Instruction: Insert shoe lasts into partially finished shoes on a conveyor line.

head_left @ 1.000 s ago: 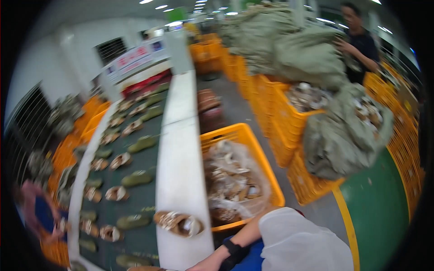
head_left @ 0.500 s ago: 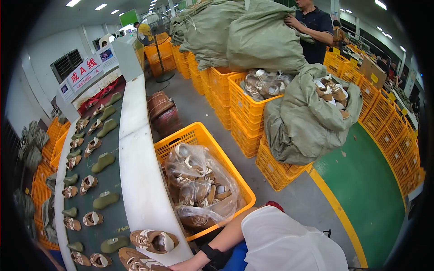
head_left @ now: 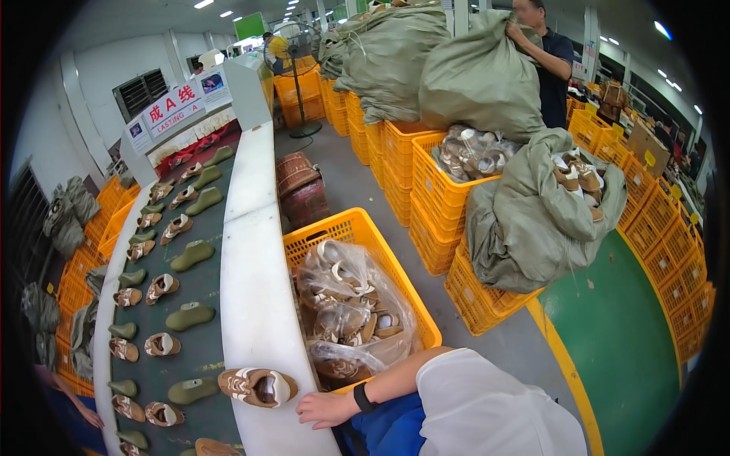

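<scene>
My right hand (head_left: pixel 327 410) lies on the white ledge (head_left: pixel 262 319) beside the conveyor, fingers loosely bent and apart, with nothing held. A black band circles its wrist. Just left of the fingertips rests a brown and white sneaker (head_left: pixel 257 387), its opening toward the hand and its toe over the belt side. At the lower edge the brown toe of another shoe (head_left: pixel 215 448) shows; the rest is cut off. Brown and white sneakers (head_left: pixel 162 344) and green shoe lasts (head_left: pixel 190 317) stand in rows on the dark green belt (head_left: pixel 201 357). My left hand is out of view.
A yellow crate (head_left: pixel 426 319) of plastic-bagged sneakers stands against the ledge. Beyond are stacked crates (head_left: pixel 437 197) and large green sacks (head_left: pixel 483 76). A person (head_left: pixel 555 68) in dark clothing grips one sack. Across the belt, a co-worker's hand (head_left: pixel 91 416) shows at far left.
The view has shifted, so the scene sits farther right. My right hand now shows whole on the ledge. The lower shoe has slid mostly out of view, away from that hand.
</scene>
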Demonstrator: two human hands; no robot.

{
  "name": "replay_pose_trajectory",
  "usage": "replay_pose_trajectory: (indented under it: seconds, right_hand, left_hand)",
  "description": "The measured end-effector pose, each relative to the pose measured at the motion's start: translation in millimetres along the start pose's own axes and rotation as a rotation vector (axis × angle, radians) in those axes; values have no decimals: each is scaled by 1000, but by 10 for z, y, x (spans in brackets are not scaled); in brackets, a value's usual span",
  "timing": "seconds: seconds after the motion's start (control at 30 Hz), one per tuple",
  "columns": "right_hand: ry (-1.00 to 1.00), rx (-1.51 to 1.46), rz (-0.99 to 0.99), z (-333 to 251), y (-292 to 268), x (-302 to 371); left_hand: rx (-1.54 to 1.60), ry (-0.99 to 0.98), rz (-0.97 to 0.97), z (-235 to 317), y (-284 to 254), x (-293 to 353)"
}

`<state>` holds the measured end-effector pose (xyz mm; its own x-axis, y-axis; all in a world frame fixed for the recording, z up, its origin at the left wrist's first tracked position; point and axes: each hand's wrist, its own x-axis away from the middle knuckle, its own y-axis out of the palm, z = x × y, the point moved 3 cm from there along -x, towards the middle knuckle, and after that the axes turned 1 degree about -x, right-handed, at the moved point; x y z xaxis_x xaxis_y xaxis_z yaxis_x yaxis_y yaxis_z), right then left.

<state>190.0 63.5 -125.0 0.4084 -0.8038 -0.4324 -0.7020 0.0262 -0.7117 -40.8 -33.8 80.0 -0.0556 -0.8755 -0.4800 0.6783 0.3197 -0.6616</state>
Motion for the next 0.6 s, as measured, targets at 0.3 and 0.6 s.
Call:
replay_pose_trajectory:
  seconds: [0.3,0.6]
  right_hand:
    - [-66,40,233,-3,63,-29]
    - [-94,43,237,36,98,-25]
  left_hand:
    - [164,4,117,-392,-24,-66]
    - [243,-5,168,-519,44,-154]
